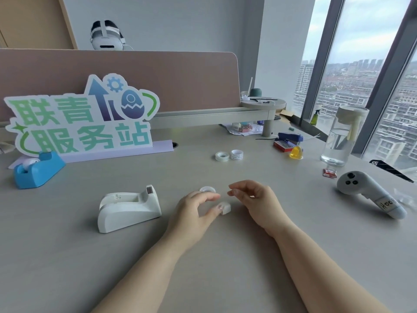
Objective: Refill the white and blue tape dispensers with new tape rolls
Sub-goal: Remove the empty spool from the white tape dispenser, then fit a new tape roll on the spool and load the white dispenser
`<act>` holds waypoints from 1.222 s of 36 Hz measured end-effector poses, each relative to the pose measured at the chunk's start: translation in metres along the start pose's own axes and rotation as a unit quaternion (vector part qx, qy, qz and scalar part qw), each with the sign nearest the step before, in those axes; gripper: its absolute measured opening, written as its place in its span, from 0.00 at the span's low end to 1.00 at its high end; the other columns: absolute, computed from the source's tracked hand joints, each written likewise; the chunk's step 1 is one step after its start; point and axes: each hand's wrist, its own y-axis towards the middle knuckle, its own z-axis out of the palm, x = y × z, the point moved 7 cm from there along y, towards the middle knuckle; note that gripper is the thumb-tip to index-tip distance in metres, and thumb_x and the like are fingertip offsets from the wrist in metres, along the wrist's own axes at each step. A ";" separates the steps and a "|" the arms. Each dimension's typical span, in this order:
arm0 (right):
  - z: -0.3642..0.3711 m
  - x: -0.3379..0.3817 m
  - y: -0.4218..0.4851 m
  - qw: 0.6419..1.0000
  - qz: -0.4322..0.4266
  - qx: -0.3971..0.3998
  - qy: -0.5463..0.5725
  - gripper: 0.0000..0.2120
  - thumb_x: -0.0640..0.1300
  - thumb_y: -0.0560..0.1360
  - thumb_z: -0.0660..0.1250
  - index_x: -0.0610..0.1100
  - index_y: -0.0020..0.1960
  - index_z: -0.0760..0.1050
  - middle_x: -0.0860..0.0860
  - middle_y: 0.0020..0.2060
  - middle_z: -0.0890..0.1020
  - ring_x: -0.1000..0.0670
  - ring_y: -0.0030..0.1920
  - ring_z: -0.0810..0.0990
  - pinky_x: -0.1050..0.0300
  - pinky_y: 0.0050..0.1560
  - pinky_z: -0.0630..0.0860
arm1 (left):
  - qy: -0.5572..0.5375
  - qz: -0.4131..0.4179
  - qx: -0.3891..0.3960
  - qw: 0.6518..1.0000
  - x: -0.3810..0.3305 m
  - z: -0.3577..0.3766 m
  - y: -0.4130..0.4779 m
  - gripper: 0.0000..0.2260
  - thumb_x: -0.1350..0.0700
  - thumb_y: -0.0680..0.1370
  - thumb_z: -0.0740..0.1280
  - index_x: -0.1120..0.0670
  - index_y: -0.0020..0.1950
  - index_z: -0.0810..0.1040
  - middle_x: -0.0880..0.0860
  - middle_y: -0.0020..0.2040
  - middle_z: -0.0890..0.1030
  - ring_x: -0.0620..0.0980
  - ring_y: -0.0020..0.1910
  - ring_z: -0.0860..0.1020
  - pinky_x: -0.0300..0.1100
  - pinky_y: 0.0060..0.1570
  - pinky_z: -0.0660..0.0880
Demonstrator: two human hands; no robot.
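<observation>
The white tape dispenser (128, 208) stands left of centre with its roll bay empty. My left hand (196, 213) rests just right of it, fingers spread, the thumb tip touching a small white hub piece (226, 208) that lies on the desk. A small clear ring (207, 189) lies just beyond my left fingertips. My right hand (252, 197) hovers beside it, fingers loosely curled with nothing visible in them. The blue tape dispenser (37, 170) sits far left with a roll in it. Two new tape rolls (229, 155) lie side by side farther back.
A standing sign (83, 116) and a desk partition (180, 82) close off the back. To the right are a glass water bottle (340, 136), a grey controller (370, 193), a blue stapler (290, 138), a yellow object (296, 152) and a small red packet (330, 173).
</observation>
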 end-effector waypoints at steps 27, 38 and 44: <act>-0.019 -0.031 0.076 0.983 0.030 -0.131 -0.127 0.06 0.45 0.75 0.65 0.50 0.49 0.80 0.51 0.45 0.84 0.48 0.51 0.79 0.53 0.51 0.75 | 0.214 0.124 -0.040 0.968 -0.014 0.023 0.033 0.07 0.45 0.71 0.64 0.46 0.44 0.75 0.43 0.39 0.81 0.47 0.42 0.77 0.40 0.42 0.68; 0.021 -0.043 0.143 0.884 -0.038 0.021 -0.465 0.21 0.56 0.79 0.52 0.60 0.72 0.58 0.56 0.77 0.54 0.44 0.76 0.47 0.43 0.74 0.45 | 0.154 0.077 -0.110 0.979 0.001 0.012 0.039 0.07 0.47 0.72 0.66 0.43 0.48 0.76 0.40 0.45 0.80 0.43 0.45 0.76 0.40 0.46 0.72; 0.026 -0.044 0.147 0.869 -0.036 0.039 -0.492 0.20 0.57 0.79 0.50 0.61 0.71 0.60 0.53 0.77 0.51 0.42 0.76 0.42 0.37 0.73 0.38 | 0.137 0.062 -0.119 0.981 0.000 0.009 0.040 0.10 0.48 0.71 0.65 0.44 0.52 0.78 0.40 0.47 0.80 0.40 0.49 0.71 0.34 0.46 0.69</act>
